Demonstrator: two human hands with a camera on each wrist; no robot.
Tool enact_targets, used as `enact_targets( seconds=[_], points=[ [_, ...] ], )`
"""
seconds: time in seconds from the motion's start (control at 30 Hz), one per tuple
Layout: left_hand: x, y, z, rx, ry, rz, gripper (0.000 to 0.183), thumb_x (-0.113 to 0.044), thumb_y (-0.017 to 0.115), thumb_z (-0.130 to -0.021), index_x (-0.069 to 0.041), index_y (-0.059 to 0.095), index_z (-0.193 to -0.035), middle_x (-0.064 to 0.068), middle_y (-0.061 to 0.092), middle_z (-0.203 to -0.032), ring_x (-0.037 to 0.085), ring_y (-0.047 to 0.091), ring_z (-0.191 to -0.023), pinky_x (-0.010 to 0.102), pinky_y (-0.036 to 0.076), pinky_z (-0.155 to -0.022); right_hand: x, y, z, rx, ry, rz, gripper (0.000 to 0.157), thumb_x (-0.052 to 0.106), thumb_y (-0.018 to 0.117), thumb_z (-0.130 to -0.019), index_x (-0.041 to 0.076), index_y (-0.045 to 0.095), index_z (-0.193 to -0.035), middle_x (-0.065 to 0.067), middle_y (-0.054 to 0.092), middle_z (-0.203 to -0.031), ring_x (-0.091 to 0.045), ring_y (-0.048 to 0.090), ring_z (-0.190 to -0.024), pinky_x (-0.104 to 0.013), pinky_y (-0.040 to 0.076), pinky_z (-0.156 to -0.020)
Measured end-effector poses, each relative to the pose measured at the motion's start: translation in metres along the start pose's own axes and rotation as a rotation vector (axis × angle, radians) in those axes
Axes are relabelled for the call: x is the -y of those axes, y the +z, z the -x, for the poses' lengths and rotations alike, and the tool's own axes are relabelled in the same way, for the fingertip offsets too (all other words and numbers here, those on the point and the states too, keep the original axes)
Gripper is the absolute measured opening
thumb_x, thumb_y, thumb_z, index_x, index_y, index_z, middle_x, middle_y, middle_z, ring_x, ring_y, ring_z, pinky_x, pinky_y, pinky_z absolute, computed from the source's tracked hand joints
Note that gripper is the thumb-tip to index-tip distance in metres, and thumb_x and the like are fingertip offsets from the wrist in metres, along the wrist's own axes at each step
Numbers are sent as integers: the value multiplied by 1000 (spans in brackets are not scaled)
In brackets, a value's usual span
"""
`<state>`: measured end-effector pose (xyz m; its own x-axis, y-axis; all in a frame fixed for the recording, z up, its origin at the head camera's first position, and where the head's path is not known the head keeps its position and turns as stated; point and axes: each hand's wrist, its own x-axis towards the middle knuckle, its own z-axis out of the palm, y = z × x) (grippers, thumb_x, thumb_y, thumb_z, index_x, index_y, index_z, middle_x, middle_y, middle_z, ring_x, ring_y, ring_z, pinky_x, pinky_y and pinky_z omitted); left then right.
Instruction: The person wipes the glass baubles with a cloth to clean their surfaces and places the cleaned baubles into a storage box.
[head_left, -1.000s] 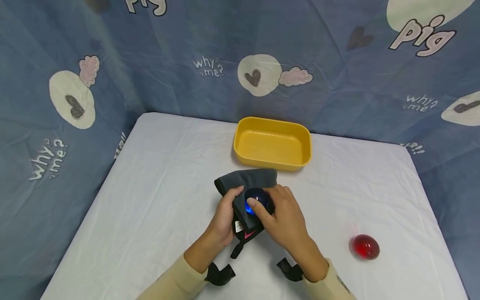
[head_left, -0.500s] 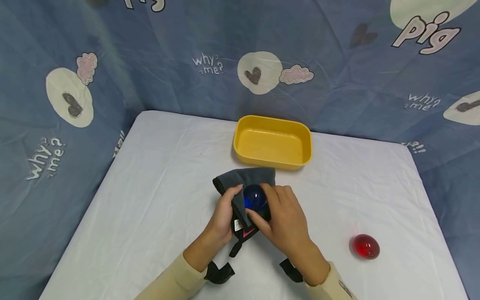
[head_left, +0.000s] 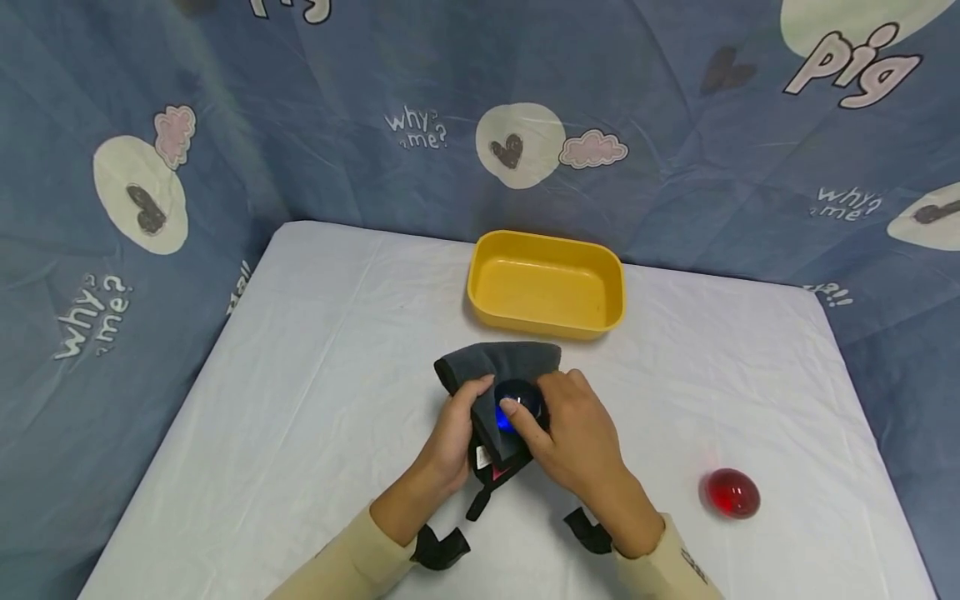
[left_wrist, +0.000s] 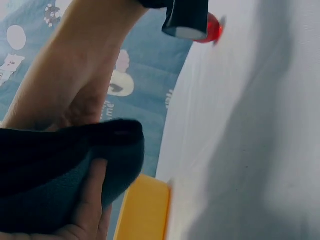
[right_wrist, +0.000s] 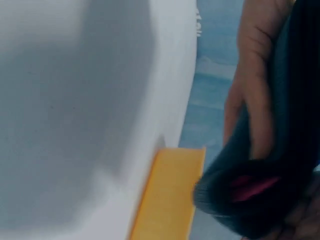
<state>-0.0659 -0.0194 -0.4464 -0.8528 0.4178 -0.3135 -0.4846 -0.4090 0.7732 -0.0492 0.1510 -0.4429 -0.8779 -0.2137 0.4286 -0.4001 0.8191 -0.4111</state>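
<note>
Shifted rightward: grey cloth (head_left: pixel 517 358) held in left grip (head_left: pixel 447 437), blue ball (head_left: pixel 519 393) in right grip (head_left: pixel 581 433); backdrop (head_left: pixel 435 67) reads "why me?"

Beige sleeves (head_left: pixel 341 554), black straps (head_left: pixel 441 550) and perhaps lettering (head_left: pixel 694 567) show.

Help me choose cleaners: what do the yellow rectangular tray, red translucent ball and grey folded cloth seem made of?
Yellow rectangular tray: probably plastic, softly shiny; smooth rounded corners.
Red translucent ball: perhaps glass or acrylic, glossy; casts a red glow.
Grey folded cloth: possibly microfibre or fleece, matte; soft folds, no shine.
</note>
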Motion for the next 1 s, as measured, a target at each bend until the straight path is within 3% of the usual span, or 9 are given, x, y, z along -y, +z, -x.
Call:
enact_targets(
  seconds=[0.07,0.2,0.3,0.4,0.53,0.7,0.77,1.0],
  points=[
    [-1,0,-1,-8,9,5,61,-38,44,-107,2,37,-153,19,52,-141,22,58,-123,33,50,-104,1,-3,2,13,1,7,62,63,54,-102,2,67,-105,-6,64,-87,-24,50,-79,-35,44,-66],
    [-3,1,-2,-37,-1,5,61,-38,44,-106,0,38,-153,16,54,-139,18,58,-117,28,51,-98,4,-7,7,-16,-77,36,69,61,58,-101,0,61,-134,-16,68,-113,-32,58,-92,-45,49,-76],
    [-4,0,-3,-41,-18,24,62,-40,43,-106,-4,35,-156,14,49,-146,18,54,-123,28,48,-100,7,-6,10,-55,-143,74,69,58,60,-101,2,58,-141,-17,66,-122,-35,60,-98,-48,49,-75],
    [-4,-2,-3,-30,-14,39,62,-39,42,-106,-5,33,-157,14,45,-151,19,52,-130,32,45,-108,9,-4,10,-92,-170,92,63,50,69,-99,0,60,-137,-18,65,-123,-35,59,-98,-48,49,-76],
    [-2,-3,-2,-41,7,23,59,-37,42,-107,-2,38,-154,14,50,-147,18,55,-127,35,45,-109,12,1,9,-111,-153,61,60,43,75,-96,-4,59,-130,-20,65,-117,-36,56,-94,-46,49,-80],
    [-1,-2,-1,-73,8,6,60,-37,45,-106,0,37,-153,14,52,-139,16,57,-117,28,48,-101,10,7,9,-129,-102,-18,63,53,62,-102,-6,60,-123,-19,67,-106,-33,54,-88,-43,50,-78],
    [-1,-1,0,-57,-3,12,63,-38,45,-106,0,35,-155,15,51,-138,18,56,-116,27,49,-99,10,9,8,-144,-79,-31,67,59,57,-102,-6,62,-118,-17,67,-102,-32,53,-86,-42,50,-75],
    [-1,1,3,7,-53,40,67,-43,44,-106,-3,29,-159,19,43,-150,23,53,-129,35,46,-110,8,8,4,-117,41,-72,66,63,49,-105,1,68,-98,-10,63,-93,-27,51,-85,-39,46,-71]
  ],
)
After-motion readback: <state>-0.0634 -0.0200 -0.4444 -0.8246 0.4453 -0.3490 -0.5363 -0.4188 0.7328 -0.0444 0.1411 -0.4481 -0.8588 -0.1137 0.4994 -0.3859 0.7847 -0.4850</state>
